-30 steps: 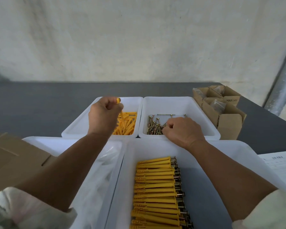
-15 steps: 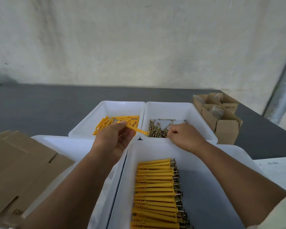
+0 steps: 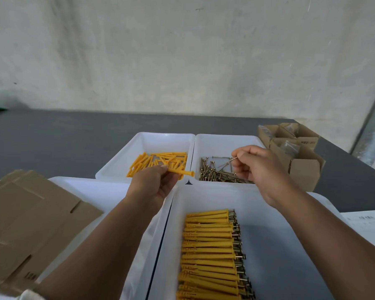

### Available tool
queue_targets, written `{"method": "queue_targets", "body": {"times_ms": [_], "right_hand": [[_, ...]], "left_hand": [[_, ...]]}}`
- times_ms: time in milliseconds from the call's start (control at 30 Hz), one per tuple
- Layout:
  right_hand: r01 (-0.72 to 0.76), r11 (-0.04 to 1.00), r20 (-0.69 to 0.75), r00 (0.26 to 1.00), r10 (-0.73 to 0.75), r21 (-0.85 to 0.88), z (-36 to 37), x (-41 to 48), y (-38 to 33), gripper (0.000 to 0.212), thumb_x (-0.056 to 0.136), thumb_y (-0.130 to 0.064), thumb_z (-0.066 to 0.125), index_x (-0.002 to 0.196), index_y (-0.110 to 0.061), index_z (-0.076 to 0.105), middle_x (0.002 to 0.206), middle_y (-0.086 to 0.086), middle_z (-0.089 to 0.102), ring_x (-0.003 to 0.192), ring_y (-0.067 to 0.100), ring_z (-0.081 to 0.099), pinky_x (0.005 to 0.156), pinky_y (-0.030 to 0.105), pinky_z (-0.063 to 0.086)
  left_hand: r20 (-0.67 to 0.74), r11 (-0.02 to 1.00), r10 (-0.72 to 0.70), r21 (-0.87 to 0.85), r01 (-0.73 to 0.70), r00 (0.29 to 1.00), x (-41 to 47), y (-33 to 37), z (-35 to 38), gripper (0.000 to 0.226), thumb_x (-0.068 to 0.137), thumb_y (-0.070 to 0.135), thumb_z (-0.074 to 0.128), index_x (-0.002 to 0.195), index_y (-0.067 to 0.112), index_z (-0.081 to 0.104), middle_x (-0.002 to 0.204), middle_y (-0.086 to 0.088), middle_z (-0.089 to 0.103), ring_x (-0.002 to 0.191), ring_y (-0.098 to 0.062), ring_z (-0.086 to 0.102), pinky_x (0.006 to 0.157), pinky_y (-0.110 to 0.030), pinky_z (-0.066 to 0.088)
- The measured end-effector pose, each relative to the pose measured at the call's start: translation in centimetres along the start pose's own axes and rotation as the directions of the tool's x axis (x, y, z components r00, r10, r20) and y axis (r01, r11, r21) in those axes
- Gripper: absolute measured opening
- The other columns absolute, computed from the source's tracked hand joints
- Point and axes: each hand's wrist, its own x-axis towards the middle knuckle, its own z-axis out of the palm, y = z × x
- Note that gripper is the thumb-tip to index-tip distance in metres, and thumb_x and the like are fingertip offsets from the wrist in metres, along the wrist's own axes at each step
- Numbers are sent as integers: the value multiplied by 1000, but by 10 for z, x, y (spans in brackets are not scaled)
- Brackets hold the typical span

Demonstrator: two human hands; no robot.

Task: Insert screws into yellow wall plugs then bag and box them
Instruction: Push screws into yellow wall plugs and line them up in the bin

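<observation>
My left hand [image 3: 154, 185] pinches one yellow wall plug [image 3: 183, 172], which points right over the gap between the trays. My right hand [image 3: 258, 167] pinches a screw [image 3: 227, 163] just above the screw pile [image 3: 219, 175] in the far right white tray [image 3: 221, 139]. Loose yellow plugs [image 3: 158, 162] lie in the far left white tray [image 3: 143, 139]. A near white tray [image 3: 178, 213] holds a neat row of plugs with screws inserted [image 3: 212, 252].
Flattened cardboard [image 3: 26, 221] lies on the left over another white tray [image 3: 100, 191]. Small open cardboard boxes [image 3: 299, 156] with bagged parts stand at the back right. A paper sheet [image 3: 366, 221] lies at the right. The dark table [image 3: 52, 144] ends at a pale wall.
My right hand has lifted out of the screw pile with a screw pinched. My left hand has kept its plug near the tray gap, after drawing back from the plug tray.
</observation>
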Motion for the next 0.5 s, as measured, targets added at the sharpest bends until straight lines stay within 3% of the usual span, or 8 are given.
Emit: {"method": "queue_targets", "body": {"times_ms": [100,200,500], "right_hand": [[-61,968,117,993,33,242,-1,-6,-6,25,97,-2,44,86,-9,66,66,2,65,60,11,61,59,25,51],[-108,933,213,976,34,344,0,-12,-9,25,96,-3,43,86,-8,65,66,3,64,60,13,60,58,25,52],[-124,928,296,955,15,352,8,-19,-12,26,96,0,43,85,-7,66,68,5,64,62,15,59,62,27,51]], "left_hand": [[-27,1000,24,14,-23,999,1,0,-1,8,96,-3,53,91,-1,59,66,-11,69,52,-15,68,46,-24,55],[-57,999,35,21,-34,998,2,0,-2,7,96,-3,54,91,-1,59,78,-13,67,63,-18,67,47,-25,55],[-61,998,38,48,-35,997,2,-1,-2,5,96,-2,54,97,-2,59,83,-15,67,67,-19,67,48,-24,55]]}}
